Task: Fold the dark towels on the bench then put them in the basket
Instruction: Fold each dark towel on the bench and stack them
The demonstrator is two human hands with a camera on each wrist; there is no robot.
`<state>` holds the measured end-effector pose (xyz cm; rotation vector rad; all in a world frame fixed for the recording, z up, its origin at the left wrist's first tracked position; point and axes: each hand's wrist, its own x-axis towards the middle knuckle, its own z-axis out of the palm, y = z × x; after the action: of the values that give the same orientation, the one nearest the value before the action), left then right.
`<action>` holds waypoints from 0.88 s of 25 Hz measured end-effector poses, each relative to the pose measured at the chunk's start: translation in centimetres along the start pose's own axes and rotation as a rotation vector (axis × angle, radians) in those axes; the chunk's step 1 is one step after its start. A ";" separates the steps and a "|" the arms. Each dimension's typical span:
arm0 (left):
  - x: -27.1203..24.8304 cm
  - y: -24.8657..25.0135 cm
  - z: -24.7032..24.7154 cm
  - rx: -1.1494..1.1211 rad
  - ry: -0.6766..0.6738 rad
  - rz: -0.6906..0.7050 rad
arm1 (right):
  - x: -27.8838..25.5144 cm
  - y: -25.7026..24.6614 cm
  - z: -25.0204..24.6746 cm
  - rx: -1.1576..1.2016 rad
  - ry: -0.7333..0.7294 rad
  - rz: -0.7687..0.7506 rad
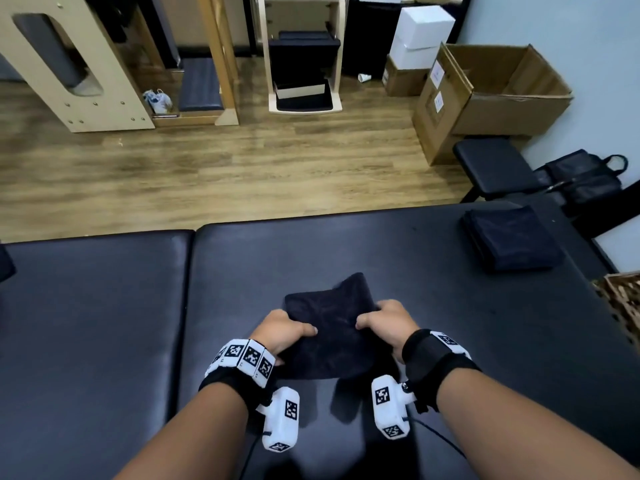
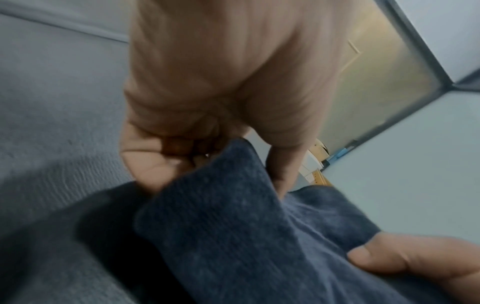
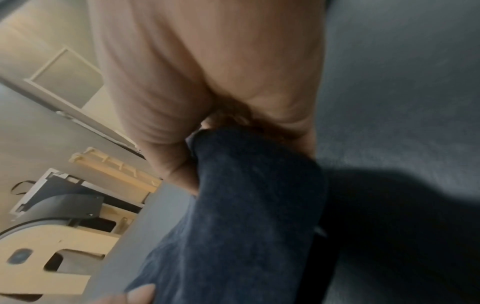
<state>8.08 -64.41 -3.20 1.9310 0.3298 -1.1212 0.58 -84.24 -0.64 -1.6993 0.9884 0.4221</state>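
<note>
A dark navy towel [image 1: 332, 327], partly folded, is held just above the black padded bench [image 1: 433, 278]. My left hand [image 1: 282, 329] grips its left edge, thumb on top, fingers curled under. My right hand [image 1: 382, 322] grips the right edge the same way. In the left wrist view the left hand [image 2: 197, 156] pinches a fold of the blue-looking towel [image 2: 233, 236], and the right thumb shows at the lower right. In the right wrist view the right hand [image 3: 207, 133] clamps the towel [image 3: 246, 205]. A woven basket [image 1: 623, 303] peeks in at the right edge.
A stack of folded dark towels [image 1: 509, 240] lies at the bench's far right corner. Beyond the bench are wood floor, wooden frames [image 1: 69, 64], cardboard boxes [image 1: 485, 95], a black stool [image 1: 491, 168] and a black bag [image 1: 585, 178].
</note>
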 end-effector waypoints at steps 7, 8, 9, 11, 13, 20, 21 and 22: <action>-1.6 6.0 9.3 -0.062 -0.027 0.289 | 1.2 1.7 -11.8 -0.211 -0.002 -0.236; -2.2 7.5 11.6 -0.043 -0.027 0.359 | 1.7 2.4 -14.3 -0.204 -0.002 -0.254; -2.6 9.1 13.8 -0.040 -0.026 0.419 | 2.2 2.6 -16.8 -0.196 0.007 -0.273; -2.9 11.8 17.9 -0.019 0.021 0.495 | 3.1 2.9 -21.4 -0.171 0.049 -0.313; -2.9 15.5 22.3 -0.027 0.075 0.545 | 4.2 2.8 -27.1 -0.128 0.108 -0.339; 0.0 28.1 31.8 -0.158 0.192 0.675 | 9.8 -0.5 -42.0 -0.072 0.278 -0.407; 0.7 29.0 32.8 -0.119 0.206 0.663 | 11.0 -0.6 -43.2 -0.144 0.311 -0.393; 1.2 29.5 33.8 -0.012 0.213 0.634 | 12.3 -0.2 -44.0 -0.262 0.341 -0.367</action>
<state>6.46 -108.68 4.03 1.9442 -0.1627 -0.4987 -0.37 -129.28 6.88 -2.1903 0.8575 0.0169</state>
